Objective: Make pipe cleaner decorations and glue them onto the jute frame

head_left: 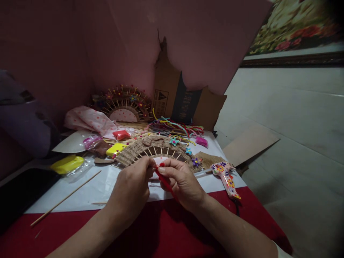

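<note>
A red fuzzy pipe cleaner (pixel 166 182) is pinched between both hands, bent at its upper end and trailing down along the right palm. My left hand (pixel 134 186) is closed on its upper end, thumb and index finger together. My right hand (pixel 181 179) grips it from the other side, fingertips almost touching the left ones. Just behind the hands lies a fan-shaped piece (pixel 134 150) wrapped in brown twine, with thin sticks radiating from a pale spotted half circle. Small flowers, including a teal flower (pixel 174 142) and a purple flower (pixel 196 162), sit along its right side.
A flower-patterned glue gun (pixel 224 175) lies at right. Behind are coloured pipe cleaners (pixel 177 125), a second fan (pixel 123 104) and torn cardboard (pixel 166 86). Yellow clay (pixel 67 164) in plastic and a wooden stick (pixel 66 198) lie left, near a black flat object (pixel 27 193).
</note>
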`<state>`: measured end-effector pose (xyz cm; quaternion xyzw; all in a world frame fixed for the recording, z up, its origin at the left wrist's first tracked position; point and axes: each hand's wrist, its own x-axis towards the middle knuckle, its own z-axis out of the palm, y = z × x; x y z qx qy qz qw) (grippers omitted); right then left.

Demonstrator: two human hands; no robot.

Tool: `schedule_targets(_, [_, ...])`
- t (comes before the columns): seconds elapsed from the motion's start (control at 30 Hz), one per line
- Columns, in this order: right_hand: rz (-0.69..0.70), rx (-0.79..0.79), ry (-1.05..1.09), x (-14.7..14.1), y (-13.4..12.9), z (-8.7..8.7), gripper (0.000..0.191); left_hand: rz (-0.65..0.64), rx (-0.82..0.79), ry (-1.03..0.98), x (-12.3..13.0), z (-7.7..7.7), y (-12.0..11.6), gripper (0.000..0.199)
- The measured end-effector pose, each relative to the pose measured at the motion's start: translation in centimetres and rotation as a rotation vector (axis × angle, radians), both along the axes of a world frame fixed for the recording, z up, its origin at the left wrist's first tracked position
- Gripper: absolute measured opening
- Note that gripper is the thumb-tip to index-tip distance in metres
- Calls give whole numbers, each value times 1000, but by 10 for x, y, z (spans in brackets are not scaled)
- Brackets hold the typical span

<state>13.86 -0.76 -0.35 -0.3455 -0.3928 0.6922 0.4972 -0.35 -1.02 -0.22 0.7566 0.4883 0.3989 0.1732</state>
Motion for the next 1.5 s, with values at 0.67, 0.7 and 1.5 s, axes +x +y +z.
schedule_targets(0.67, [86,-50,91,3,0,3,12,-142,453,114,-6,3,2,18])
schedule_targets(0.7, [86,-45,83,3,1,2,13,-148,464,137,-6,2,2,21])
schedule_targets(1.5, [-72,28,13,4,2,2,13,-246,416,-14,3,9,-6,24])
